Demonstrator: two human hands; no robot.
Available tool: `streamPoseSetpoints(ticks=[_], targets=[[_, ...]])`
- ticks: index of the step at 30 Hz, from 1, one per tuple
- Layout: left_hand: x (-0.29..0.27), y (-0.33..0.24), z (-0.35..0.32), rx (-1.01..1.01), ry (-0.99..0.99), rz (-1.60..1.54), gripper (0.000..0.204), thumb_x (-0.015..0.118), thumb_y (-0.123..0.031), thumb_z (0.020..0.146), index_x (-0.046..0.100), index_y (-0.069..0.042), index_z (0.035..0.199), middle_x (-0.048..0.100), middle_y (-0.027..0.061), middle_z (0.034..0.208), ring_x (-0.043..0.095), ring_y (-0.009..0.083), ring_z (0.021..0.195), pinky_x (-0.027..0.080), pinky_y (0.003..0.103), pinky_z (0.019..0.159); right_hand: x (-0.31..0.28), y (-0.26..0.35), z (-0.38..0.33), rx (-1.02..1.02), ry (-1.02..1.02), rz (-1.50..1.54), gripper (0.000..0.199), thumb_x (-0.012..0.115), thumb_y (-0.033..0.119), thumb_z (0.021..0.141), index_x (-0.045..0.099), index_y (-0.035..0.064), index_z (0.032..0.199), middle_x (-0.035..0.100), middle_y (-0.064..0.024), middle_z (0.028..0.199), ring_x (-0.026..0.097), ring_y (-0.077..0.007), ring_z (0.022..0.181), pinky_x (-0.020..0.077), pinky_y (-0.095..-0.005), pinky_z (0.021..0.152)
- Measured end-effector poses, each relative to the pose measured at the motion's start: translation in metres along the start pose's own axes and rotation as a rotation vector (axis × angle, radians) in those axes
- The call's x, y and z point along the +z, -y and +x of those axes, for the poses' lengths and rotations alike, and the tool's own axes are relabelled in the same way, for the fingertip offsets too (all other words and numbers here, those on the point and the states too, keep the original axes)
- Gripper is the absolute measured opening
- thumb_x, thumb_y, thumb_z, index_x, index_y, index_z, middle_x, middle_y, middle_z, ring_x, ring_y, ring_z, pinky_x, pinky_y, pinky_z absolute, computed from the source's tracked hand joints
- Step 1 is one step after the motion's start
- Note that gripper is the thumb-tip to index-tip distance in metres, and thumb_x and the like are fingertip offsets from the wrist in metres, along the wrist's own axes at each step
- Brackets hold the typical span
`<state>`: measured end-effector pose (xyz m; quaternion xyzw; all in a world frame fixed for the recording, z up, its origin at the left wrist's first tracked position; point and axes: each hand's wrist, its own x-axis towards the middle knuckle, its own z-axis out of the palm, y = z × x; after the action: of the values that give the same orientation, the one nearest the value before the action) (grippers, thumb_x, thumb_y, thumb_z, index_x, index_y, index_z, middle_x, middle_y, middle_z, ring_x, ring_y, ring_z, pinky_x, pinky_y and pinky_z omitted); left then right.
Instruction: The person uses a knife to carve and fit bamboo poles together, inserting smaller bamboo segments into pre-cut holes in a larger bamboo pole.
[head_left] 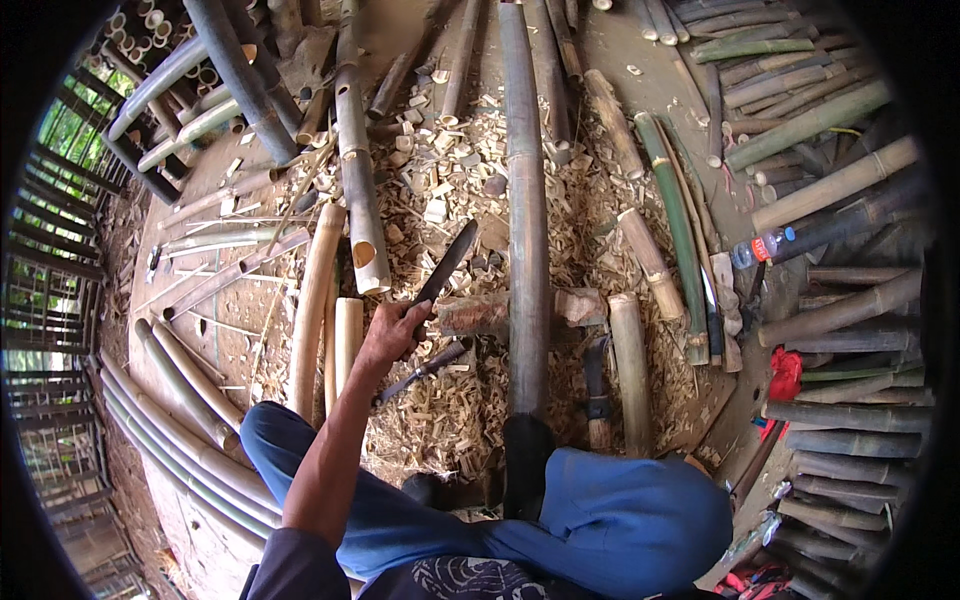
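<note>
Fingers point(400, 318) of left hand point(392, 335) wrapped tight round the handle of a dark machete point(445, 265), blade pointing up & away over the chip pile. Right hand out of view, can't tell its state. Just right of the blade: long dark bamboo pole point(526, 230) lying across a wood block point(480, 313), running back btwn the blue-trousered knees. Second knife point(425, 368) on the shavings point(450, 410) below the hand. Pale cut bamboo pieces point(345, 335) to the left; plastic bottle point(760, 247) far right among stacked poles.
</note>
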<state>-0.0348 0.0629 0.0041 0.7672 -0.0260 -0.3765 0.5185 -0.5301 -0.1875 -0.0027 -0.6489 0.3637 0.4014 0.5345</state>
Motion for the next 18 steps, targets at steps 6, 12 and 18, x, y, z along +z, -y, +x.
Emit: streamPoseSetpoints(ticks=[6,12,18], targets=[[0.007,0.013,-0.01,-0.02,0.032,-0.027,0.038,0.06,-0.035,0.1,0.071,0.0,0.092,0.055,-0.0031,0.059,0.046,0.005,0.044,0.035,0.024,0.04,-0.004,0.001,0.002,-0.009,0.02,0.017,0.022,0.062,0.019,0.092,0.061,0.0024,0.107,0.063,-0.0127,0.094,0.061,-0.0281,0.087,0.0509,-0.0404,0.076],[0.01,0.022,0.002,0.015,0.044,0.025,0.043,0.064,-0.04,0.098,0.069,0.003,0.091,0.056,-0.0014,0.06,0.047,0.0058,0.048,0.037,0.025,0.045,-0.007,-0.003,-0.001,0.011,0.049,0.004,0.023,0.061,0.02,0.093,0.06,0.0022,0.108,0.063,-0.0119,0.092,0.061,-0.027,0.086,0.0508,-0.0398,0.075],[0.01,0.005,0.027,0.177,0.053,0.313,0.055,0.058,-0.053,0.098,0.077,0.0,0.1,0.061,0.0048,0.058,0.057,0.0141,0.054,0.046,0.034,0.052,-0.019,-0.005,-0.008,0.034,0.093,-0.021,0.023,0.06,0.02,0.094,0.059,0.0019,0.108,0.062,-0.0111,0.091,0.06,-0.026,0.085,0.0507,-0.0393,0.074]])
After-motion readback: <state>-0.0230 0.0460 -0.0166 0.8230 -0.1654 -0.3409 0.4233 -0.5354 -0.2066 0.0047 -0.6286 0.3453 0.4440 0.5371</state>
